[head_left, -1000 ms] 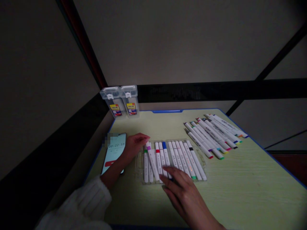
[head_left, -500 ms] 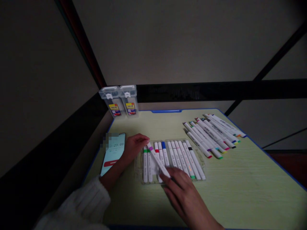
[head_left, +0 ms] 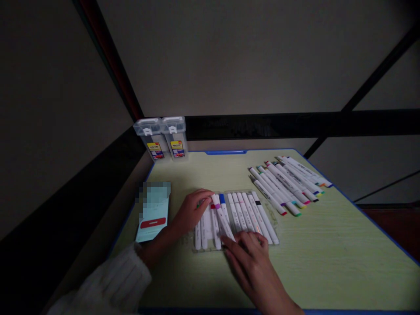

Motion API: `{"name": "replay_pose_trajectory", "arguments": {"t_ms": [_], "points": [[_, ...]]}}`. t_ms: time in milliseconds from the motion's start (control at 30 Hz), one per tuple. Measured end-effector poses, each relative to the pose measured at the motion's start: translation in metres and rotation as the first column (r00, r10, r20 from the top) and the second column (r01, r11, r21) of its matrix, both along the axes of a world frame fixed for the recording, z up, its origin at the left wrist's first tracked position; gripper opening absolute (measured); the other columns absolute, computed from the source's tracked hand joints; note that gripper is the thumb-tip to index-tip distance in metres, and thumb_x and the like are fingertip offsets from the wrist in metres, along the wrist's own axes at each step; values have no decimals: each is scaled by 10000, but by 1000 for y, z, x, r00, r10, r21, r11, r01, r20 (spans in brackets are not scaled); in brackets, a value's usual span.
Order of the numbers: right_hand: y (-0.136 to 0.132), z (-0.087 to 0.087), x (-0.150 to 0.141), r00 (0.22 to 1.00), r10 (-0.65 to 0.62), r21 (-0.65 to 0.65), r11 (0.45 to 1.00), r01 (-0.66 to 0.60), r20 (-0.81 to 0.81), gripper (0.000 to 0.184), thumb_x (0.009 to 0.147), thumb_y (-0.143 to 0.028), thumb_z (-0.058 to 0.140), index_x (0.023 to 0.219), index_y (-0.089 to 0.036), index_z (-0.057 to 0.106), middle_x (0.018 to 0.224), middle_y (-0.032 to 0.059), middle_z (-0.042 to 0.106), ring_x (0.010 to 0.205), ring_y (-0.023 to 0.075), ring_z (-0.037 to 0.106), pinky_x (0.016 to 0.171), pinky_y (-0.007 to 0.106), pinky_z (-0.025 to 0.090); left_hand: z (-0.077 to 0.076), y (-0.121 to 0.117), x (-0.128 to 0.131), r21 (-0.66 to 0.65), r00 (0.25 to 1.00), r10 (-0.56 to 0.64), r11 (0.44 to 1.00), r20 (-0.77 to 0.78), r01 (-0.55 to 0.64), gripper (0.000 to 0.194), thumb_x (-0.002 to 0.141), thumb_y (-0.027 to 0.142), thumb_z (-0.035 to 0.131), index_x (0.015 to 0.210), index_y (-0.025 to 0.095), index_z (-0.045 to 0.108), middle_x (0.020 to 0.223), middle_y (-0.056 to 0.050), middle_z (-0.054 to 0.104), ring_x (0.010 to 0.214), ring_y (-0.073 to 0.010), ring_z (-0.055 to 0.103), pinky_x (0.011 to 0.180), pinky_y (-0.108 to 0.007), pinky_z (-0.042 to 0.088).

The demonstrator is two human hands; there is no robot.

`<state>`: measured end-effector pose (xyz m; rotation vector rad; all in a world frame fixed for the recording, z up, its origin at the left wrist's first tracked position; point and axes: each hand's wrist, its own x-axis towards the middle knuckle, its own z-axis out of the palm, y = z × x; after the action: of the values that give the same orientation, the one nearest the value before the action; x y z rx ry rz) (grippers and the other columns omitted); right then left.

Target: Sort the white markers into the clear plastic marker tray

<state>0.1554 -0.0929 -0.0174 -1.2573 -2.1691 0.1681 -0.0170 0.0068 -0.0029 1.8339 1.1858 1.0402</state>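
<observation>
A white marker with a purple band point(head_left: 224, 222) lies slanted over other markers in a clear plastic tray point(head_left: 273, 218). At its top end, the fingertips of my left hand point(head_left: 193, 211) are closed on the marker. My right hand point(head_left: 252, 259) has the thumb and fingers closed around the lower end. Beneath and beside it are markers with green, red and blue bands, including a blue-banded marker point(head_left: 223, 205). On the tray's right side rest several more, one a black-banded marker point(head_left: 265, 223). My hands partly cover the tray's front and left markers.
A loose group of white markers point(head_left: 284, 186) with coloured ends lies on the table point(head_left: 331, 253) to the right. A phone point(head_left: 154, 210) with a lit screen is at the left. Two lidded clear boxes point(head_left: 177, 135) stand at the back left, near the wall.
The purple-banded marker's top end has moved right, from near the green-banded markers to over the red and blue ones. My left hand has moved right with it.
</observation>
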Motion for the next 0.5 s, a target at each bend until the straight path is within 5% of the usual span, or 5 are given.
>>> {"name": "replay_pose_trajectory", "arguments": {"t_ms": [200, 500], "points": [[0, 1, 0, 1000, -28, -12, 1000, 28, 3, 265, 835, -199, 416, 1053, -204, 566, 774, 47, 523, 760, 171, 503, 736, 336, 318, -9, -2, 6, -133, 978, -69, 986, 199, 96, 336, 784, 119, 409, 1113, 130, 477, 1034, -104, 627, 939, -175, 582, 873, -335, 417], [3, -1, 0, 996, -86, -22, 996, 87, 10, 282, 837, -236, 414, 1078, -202, 557, 762, 46, 531, 742, 171, 519, 693, 333, 317, -9, -4, 8, -173, 951, -38, 980, 306, 95, 301, 765, 115, 428, 1061, 144, 472, 979, -97, 643, 884, -186, 605, 832, -341, 431]]}}
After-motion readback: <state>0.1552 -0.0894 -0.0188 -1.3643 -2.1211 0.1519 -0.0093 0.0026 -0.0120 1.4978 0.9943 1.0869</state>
